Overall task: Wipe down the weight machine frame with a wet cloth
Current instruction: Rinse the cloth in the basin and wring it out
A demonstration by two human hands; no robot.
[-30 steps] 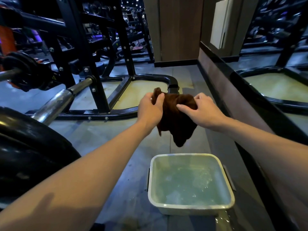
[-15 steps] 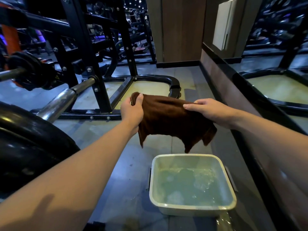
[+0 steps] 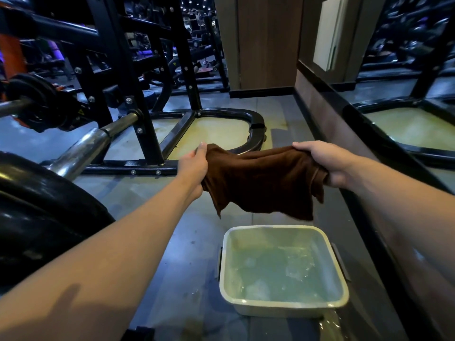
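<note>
A dark brown wet cloth (image 3: pixel 261 183) hangs spread between my two hands above a white square tub (image 3: pixel 344 291) of soapy water on the floor. My left hand (image 3: pixel 194 166) grips the cloth's left end. My right hand (image 3: pixel 322 159) grips its right end, fingers curled over the edge. The black weight machine frame (image 3: pixel 145 134) stands just beyond the cloth, with a rounded base bar (image 3: pixel 256 124) on the floor and uprights rising at the left.
A chrome barbell sleeve (image 3: pixel 83 148) and a large black weight plate (image 3: pixel 41 212) jut in from the left. A mirrored wall with a low dark ledge (image 3: pixel 349 148) runs along the right. A wooden pillar (image 3: pixel 263 43) stands at the back. Grey floor lies between.
The cloth was bunched between my hands held close together. My hands have moved apart, and the cloth is now stretched wide over the tub.
</note>
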